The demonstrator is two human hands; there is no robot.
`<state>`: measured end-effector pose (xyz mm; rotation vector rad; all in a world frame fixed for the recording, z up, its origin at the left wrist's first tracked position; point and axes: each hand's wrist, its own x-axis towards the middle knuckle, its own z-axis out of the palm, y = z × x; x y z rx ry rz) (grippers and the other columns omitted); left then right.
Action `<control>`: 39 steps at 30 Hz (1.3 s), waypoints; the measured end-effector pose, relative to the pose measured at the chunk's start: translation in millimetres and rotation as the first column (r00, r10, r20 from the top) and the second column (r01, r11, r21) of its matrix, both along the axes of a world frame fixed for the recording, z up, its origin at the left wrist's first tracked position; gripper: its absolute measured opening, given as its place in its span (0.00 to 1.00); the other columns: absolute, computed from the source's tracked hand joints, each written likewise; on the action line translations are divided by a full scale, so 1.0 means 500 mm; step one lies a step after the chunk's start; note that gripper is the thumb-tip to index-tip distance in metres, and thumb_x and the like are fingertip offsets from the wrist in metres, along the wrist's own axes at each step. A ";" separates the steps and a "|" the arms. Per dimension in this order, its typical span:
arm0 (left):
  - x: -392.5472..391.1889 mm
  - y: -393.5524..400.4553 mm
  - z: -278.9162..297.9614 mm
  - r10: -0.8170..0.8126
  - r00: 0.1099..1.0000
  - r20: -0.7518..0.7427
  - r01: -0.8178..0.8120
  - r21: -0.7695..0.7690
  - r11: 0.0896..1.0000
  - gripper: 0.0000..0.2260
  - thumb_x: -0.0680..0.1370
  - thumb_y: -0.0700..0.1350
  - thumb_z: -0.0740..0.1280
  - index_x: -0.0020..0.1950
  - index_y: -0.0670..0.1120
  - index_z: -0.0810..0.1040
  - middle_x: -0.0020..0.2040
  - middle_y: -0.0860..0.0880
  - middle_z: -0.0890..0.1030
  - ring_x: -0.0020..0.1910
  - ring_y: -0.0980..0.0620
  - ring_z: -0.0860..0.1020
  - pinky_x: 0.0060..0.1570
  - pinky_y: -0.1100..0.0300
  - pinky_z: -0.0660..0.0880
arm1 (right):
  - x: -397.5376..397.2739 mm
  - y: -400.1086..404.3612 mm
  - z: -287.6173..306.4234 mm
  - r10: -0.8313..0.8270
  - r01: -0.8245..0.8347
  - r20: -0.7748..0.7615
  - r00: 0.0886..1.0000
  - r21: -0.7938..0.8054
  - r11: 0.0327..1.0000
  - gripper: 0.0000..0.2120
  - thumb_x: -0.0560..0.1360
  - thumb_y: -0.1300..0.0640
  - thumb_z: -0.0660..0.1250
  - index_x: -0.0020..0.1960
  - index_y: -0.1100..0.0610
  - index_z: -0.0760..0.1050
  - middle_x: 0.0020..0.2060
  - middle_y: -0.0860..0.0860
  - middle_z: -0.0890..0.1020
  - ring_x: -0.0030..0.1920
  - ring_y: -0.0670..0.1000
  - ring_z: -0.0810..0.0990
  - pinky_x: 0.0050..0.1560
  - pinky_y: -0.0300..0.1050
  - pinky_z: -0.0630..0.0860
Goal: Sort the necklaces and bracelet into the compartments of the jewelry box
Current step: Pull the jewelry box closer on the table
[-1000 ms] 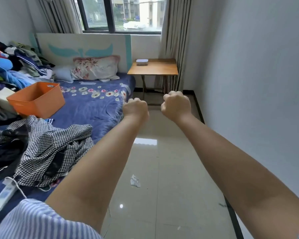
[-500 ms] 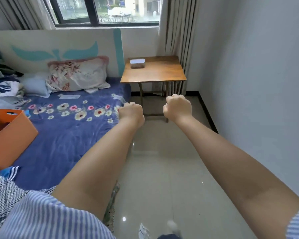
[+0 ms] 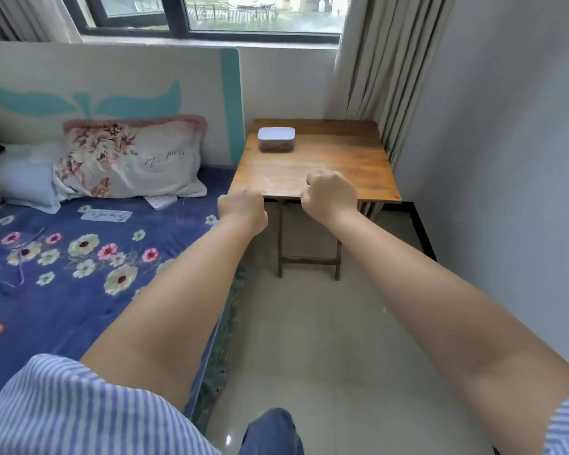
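Note:
A small white-lidded jewelry box (image 3: 276, 138) sits closed at the far left of a wooden folding table (image 3: 339, 165). Dark contents show through its clear wall; I cannot make out necklaces or a bracelet. My left hand (image 3: 242, 208) is a closed fist held out in front of the table's near left corner. My right hand (image 3: 330, 194) is also a fist, raised over the table's near edge. Both hands hold nothing and are well short of the box.
A bed with a blue floral cover (image 3: 79, 257) and a flowered pillow (image 3: 128, 159) lies along the left. A grey wall (image 3: 506, 159) closes the right side. Curtains (image 3: 368, 67) hang behind the table, under a window. A tiled floor (image 3: 309, 339) runs between bed and wall.
The view has moved forward along the floor toward the table, which now looks much larger and nearer. The orange bin and heap of clothes have slid out of view. Both fists stay closed.

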<state>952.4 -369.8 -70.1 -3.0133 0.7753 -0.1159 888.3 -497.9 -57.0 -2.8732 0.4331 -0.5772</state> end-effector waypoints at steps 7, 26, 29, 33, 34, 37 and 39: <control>0.412 -0.152 -0.047 -0.017 1.000 -0.013 0.018 0.081 0.997 0.13 0.77 0.41 0.58 0.59 0.41 0.74 0.59 0.41 0.74 0.59 0.42 0.71 0.50 0.53 0.69 | 0.403 -0.156 -0.049 -0.013 0.014 -0.049 0.999 0.037 0.999 0.11 0.74 0.61 0.58 0.49 0.65 0.76 0.50 0.61 0.79 0.53 0.61 0.75 0.41 0.44 0.67; 1.187 -0.505 -0.259 0.149 0.895 -0.420 -0.116 0.103 0.988 0.12 0.78 0.44 0.57 0.57 0.40 0.72 0.58 0.41 0.75 0.56 0.42 0.73 0.42 0.55 0.68 | 1.193 -0.627 -0.282 -0.175 0.330 -0.413 0.894 0.342 0.880 0.12 0.72 0.62 0.57 0.48 0.63 0.77 0.50 0.61 0.81 0.51 0.62 0.76 0.41 0.45 0.70; 1.267 -0.542 -0.311 0.188 0.833 -0.520 -0.191 0.048 0.980 0.12 0.77 0.41 0.57 0.57 0.38 0.71 0.58 0.40 0.75 0.55 0.41 0.74 0.41 0.54 0.70 | 1.275 -0.655 -0.341 -0.144 0.378 -0.477 0.867 0.441 0.814 0.13 0.74 0.62 0.57 0.54 0.65 0.75 0.55 0.62 0.80 0.56 0.61 0.75 0.50 0.49 0.74; 1.379 -0.596 -0.394 0.219 0.735 -0.642 -0.334 -0.061 0.941 0.12 0.78 0.36 0.55 0.60 0.34 0.70 0.61 0.35 0.75 0.58 0.38 0.74 0.54 0.50 0.73 | 1.376 -0.677 -0.432 -0.190 0.459 -0.491 0.850 0.513 0.725 0.16 0.76 0.59 0.58 0.59 0.68 0.68 0.58 0.65 0.76 0.58 0.63 0.73 0.50 0.51 0.72; 1.408 -0.609 -0.415 0.212 0.720 -0.661 -0.361 -0.096 0.928 0.12 0.78 0.35 0.55 0.60 0.34 0.69 0.61 0.35 0.75 0.59 0.37 0.73 0.56 0.50 0.72 | 1.398 -0.681 -0.456 -0.220 0.494 -0.496 0.840 0.532 0.688 0.17 0.77 0.57 0.59 0.59 0.69 0.66 0.59 0.66 0.75 0.59 0.64 0.73 0.52 0.52 0.72; 1.472 -0.638 -0.473 0.150 0.668 -0.729 -0.394 -0.175 0.902 0.13 0.79 0.36 0.53 0.62 0.35 0.69 0.62 0.36 0.74 0.59 0.39 0.73 0.54 0.51 0.71 | 1.452 -0.689 -0.521 -0.260 0.568 -0.533 0.806 0.571 0.592 0.20 0.78 0.56 0.57 0.62 0.70 0.62 0.62 0.66 0.71 0.62 0.64 0.70 0.58 0.53 0.70; 1.493 -0.653 -0.496 0.108 0.621 -0.776 -0.438 -0.229 0.869 0.14 0.80 0.37 0.52 0.65 0.38 0.66 0.64 0.38 0.73 0.54 0.42 0.72 0.49 0.56 0.68 | 1.466 -0.692 -0.550 -0.265 0.578 -0.537 0.801 0.581 0.572 0.19 0.78 0.58 0.56 0.64 0.68 0.63 0.64 0.65 0.72 0.63 0.63 0.70 0.59 0.52 0.69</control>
